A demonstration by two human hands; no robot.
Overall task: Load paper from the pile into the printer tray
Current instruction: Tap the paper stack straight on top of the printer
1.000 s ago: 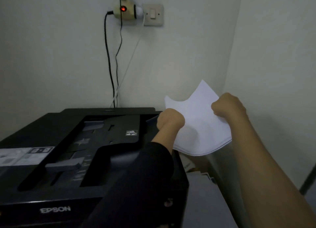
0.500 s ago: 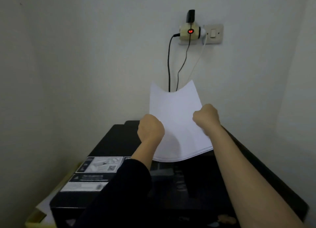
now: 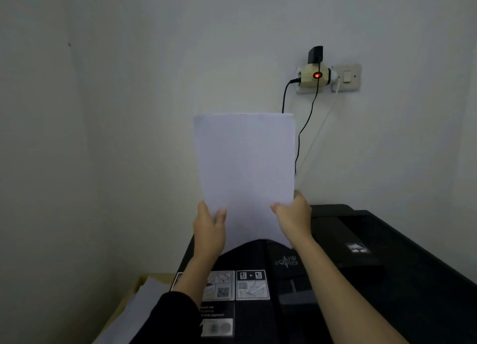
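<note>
Likely light, floppy, slippery paper sheaf (image 3: pixel 245 163), upright above printer (image 3: pixel 387 253). Lower side edges pinched in fingers (image 3: pixel 220 214) of left hand (image 3: pixel 209 226), right hand (image 3: pixel 295 216).

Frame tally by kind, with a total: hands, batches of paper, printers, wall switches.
hands: 2 (left hand, right hand)
paper batches: 2 (held stack, pile)
printer: 1
wall switch: 1
Total: 6
</note>
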